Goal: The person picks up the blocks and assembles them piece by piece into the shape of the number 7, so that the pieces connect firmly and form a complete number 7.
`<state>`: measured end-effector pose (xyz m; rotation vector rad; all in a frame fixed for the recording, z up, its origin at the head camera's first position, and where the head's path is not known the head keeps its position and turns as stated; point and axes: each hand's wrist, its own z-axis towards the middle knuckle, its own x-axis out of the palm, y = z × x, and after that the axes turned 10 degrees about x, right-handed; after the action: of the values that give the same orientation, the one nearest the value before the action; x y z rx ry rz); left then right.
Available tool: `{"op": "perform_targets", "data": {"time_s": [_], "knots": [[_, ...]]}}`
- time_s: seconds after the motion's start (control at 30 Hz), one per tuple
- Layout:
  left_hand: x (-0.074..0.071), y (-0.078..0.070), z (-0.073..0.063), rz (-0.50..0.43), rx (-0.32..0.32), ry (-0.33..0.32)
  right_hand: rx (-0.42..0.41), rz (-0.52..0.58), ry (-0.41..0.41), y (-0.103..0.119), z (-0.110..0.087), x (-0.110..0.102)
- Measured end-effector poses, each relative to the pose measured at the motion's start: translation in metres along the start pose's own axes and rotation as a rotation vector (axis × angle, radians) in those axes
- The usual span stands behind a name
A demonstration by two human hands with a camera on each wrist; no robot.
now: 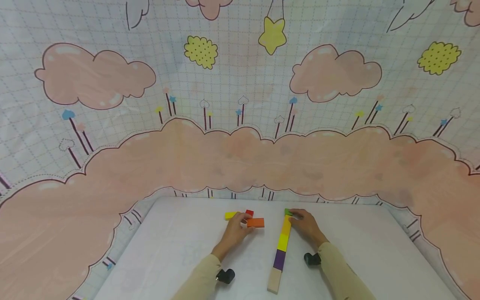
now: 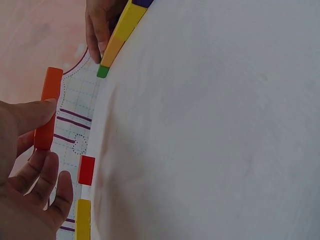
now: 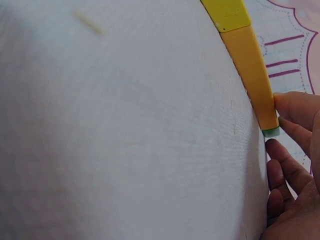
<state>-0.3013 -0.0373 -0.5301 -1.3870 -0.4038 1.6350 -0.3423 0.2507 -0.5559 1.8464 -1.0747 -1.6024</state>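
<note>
My left hand (image 1: pixel 235 231) pinches an orange block (image 1: pixel 256 223), held above the white table. Near that hand lie a red block (image 2: pixel 86 170) and a yellow block (image 2: pixel 83 220). To the right, blocks stand end to end in a row: a small green block (image 1: pixel 288 211) at the far end, then an amber block (image 1: pixel 286 225), a yellow block (image 1: pixel 283 242), a purple block (image 1: pixel 279 260) and a plain wooden block (image 1: pixel 274 280) nearest me. The right hand (image 1: pixel 308 225) touches the row's far end from the right, fingertips by the green and amber blocks.
The white table (image 1: pixel 168 241) ends at a back edge just beyond the blocks. Behind it hangs a sheet printed with clouds (image 1: pixel 232 158). Dark wrist devices (image 1: pixel 226 276) sit at both forearms.
</note>
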Motion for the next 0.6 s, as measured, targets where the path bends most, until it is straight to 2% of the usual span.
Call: {"op": "perform_targets", "data": {"time_s": [0.6], "knots": [[0.015,-0.001,0.007,-0.020,-0.007,-0.006,0.000,0.007,0.000,0.000,-0.001,0.000]]}}
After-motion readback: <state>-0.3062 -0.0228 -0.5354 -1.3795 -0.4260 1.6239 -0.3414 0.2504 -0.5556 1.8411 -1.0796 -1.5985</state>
